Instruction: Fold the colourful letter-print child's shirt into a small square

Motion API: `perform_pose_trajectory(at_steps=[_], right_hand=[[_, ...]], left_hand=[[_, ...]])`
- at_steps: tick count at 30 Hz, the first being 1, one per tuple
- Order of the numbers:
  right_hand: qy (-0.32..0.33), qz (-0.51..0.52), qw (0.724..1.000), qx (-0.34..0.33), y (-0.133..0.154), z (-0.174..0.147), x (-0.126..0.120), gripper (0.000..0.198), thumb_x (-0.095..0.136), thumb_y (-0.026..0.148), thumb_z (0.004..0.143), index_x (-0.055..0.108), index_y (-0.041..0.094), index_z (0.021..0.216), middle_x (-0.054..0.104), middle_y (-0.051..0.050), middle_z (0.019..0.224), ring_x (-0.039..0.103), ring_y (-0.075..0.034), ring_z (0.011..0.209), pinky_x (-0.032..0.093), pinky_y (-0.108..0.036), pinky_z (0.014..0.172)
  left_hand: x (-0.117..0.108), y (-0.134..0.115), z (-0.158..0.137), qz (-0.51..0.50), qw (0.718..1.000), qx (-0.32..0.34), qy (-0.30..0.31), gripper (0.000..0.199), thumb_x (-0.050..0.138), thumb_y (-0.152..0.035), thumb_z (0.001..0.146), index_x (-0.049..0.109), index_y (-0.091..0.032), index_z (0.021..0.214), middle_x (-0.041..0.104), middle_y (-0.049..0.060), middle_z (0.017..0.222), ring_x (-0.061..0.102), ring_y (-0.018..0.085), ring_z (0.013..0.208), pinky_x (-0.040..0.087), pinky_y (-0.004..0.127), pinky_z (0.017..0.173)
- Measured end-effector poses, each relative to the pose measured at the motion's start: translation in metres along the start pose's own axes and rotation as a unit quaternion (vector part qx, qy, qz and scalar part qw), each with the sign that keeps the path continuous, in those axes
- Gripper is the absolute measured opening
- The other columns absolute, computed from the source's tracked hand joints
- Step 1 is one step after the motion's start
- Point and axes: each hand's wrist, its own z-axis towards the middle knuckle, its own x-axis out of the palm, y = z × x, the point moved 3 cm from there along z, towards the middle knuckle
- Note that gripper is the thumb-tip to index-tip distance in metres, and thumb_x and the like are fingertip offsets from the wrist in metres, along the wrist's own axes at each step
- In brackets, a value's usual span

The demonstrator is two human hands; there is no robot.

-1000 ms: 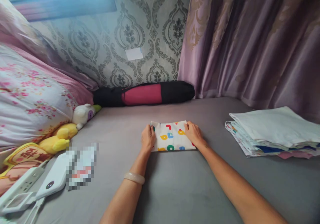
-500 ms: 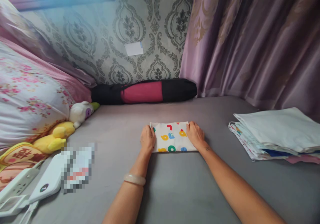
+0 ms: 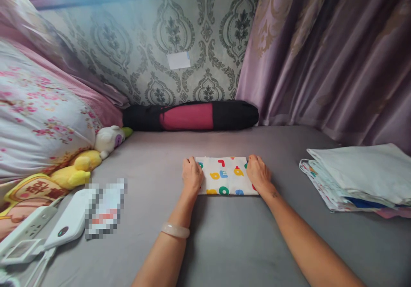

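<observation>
A folded white cloth (image 3: 229, 180) printed with colourful letters lies flat on the grey bed sheet in front of me. My left hand (image 3: 192, 176) is closed at its left edge, fingers curled over the fabric, and a pale bangle (image 3: 175, 230) circles that wrist. At the opposite edge my right hand (image 3: 258, 174) is likewise closed on the cloth, the fingertips partly hidden behind the knuckles. To the right rests a stack of folded fabrics (image 3: 356, 171) with a plain white piece on top.
On the left lie a power strip (image 3: 28, 227), a white power bank (image 3: 69, 220) with cables, and a blurred-out packet (image 3: 107, 208). Plush toys (image 3: 111, 139) lean against a floral pillow (image 3: 41, 111). A black and red long bag (image 3: 189, 116) runs along the wall; curtains (image 3: 289, 64) hang at right.
My right hand has shifted slightly right along the cloth's edge, showing more of the print. The whole view has swung a little, so the surroundings appear further right.
</observation>
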Motion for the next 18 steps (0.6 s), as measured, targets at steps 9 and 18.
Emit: perform_pose_trajectory(at_steps=[9,18], right_hand=[[0.002,0.031,0.968,-0.249,0.068,-0.034,0.013,0.049,0.024,0.027,0.095,0.043,0.015,0.138,0.037,-0.008,0.147,0.024,-0.023,0.138,0.013,-0.044,0.113],[0.068,0.002,0.967,-0.245,0.063,-0.040,0.030,0.054,0.023,0.028,0.093,0.031,0.017,0.146,0.024,-0.007,0.153,0.015,-0.024,0.141,0.010,-0.049,0.114]], left_hand=[[0.003,-0.054,-0.027,0.044,0.980,0.189,0.051,0.036,0.034,-0.027,0.093,0.050,-0.014,0.123,0.050,0.014,0.133,0.042,0.027,0.125,0.036,0.040,0.102],[0.030,-0.044,-0.033,0.087,0.969,0.207,0.101,0.051,0.025,-0.035,0.096,0.035,-0.016,0.142,0.033,0.013,0.149,0.022,0.030,0.140,0.019,0.050,0.112]])
